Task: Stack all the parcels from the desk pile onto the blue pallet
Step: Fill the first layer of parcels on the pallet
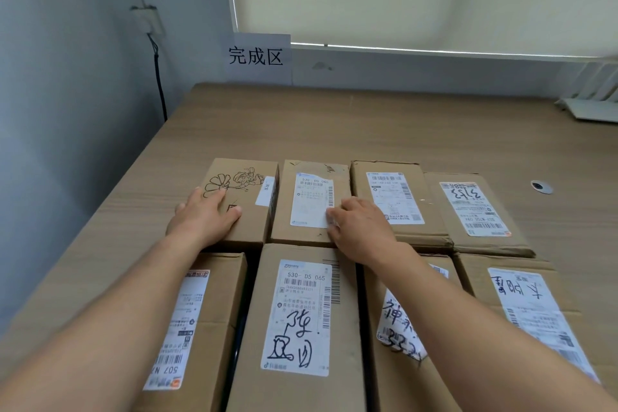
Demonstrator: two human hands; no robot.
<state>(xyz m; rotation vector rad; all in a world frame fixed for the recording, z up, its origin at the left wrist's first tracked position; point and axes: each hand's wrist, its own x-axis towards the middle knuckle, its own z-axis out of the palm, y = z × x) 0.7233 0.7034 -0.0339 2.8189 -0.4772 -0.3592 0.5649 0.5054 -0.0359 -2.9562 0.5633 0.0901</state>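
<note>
Two rows of parcels lie on the desk, their long axes running 12 to 6 o'clock. Both hands reach over the near row to the far one.

The left hand lies flat with straight fingers on the flower-drawn parcel. It covers that parcel's 7 o'clock corner, fingers pointing to 1 o'clock, and grips nothing. The right hand rests on the labelled parcel just to the 3 o'clock side. It sits at that parcel's 5 o'clock corner, with loosely bent fingertips on the white label. No finger visibly hooks round an edge, so it touches rather than holds.

These two parcels stand side by side, touching or nearly so. Each hand is on a different one, at the outer near corners of the pair. That suggests the pair may be squeezed together and lifted as one, or one hand must cross to join the other. Either way each hand would slide outward to a long side, left toward 9 o'clock, right toward 3.

The blue pallet is not in view, so the carry direction cannot be told
</note>
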